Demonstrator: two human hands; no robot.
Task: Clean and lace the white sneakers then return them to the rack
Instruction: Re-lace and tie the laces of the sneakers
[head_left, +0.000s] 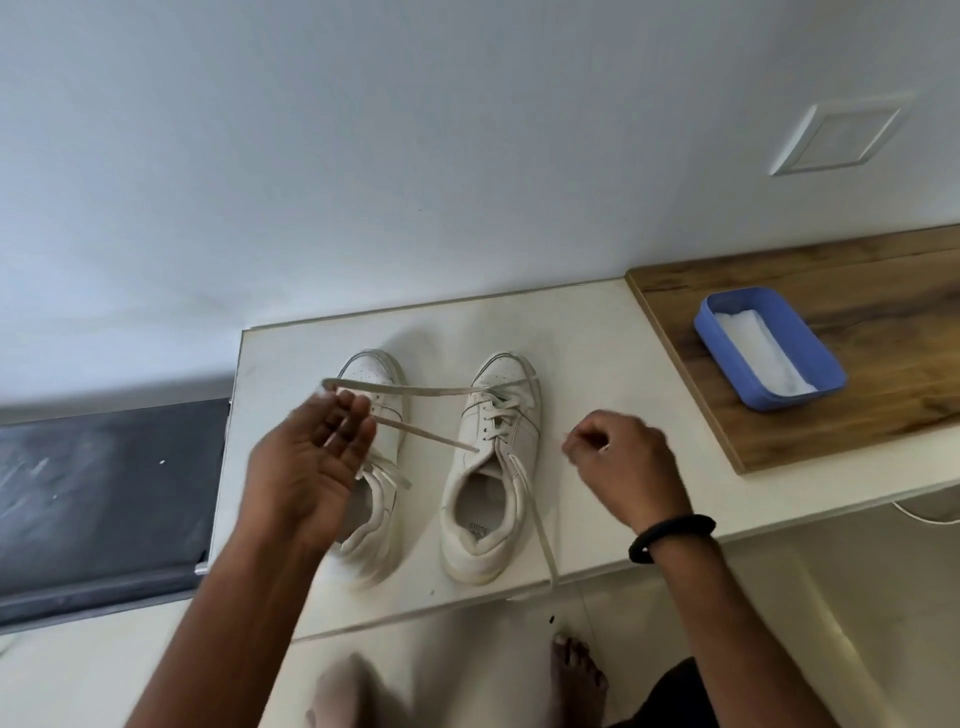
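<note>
A dark panel (104, 493) is lying beside the left end of the white ledge (597, 338). Over the ledge's left part I am holding my left hand (306, 467) palm up, fingers loose and nearly straight, with a lace (426, 391) looping round the fingertips. The left sneaker (371, 371) is sitting on the ledge under that hand, toe toward the wall. The right sneaker (470, 558) is standing mid-ledge beside it. The lace is running from its eyelets, and its other end is trailing over the ledge's front edge. My right hand (623, 462) is hovering right of that sneaker, fingers curled. I cannot tell whether it is pinching anything. The hands are well apart. A wooden board (883, 291) is overlapping the ledge's right end, carrying a blue tub (795, 399) with a folded white cloth (753, 351) inside.
</note>
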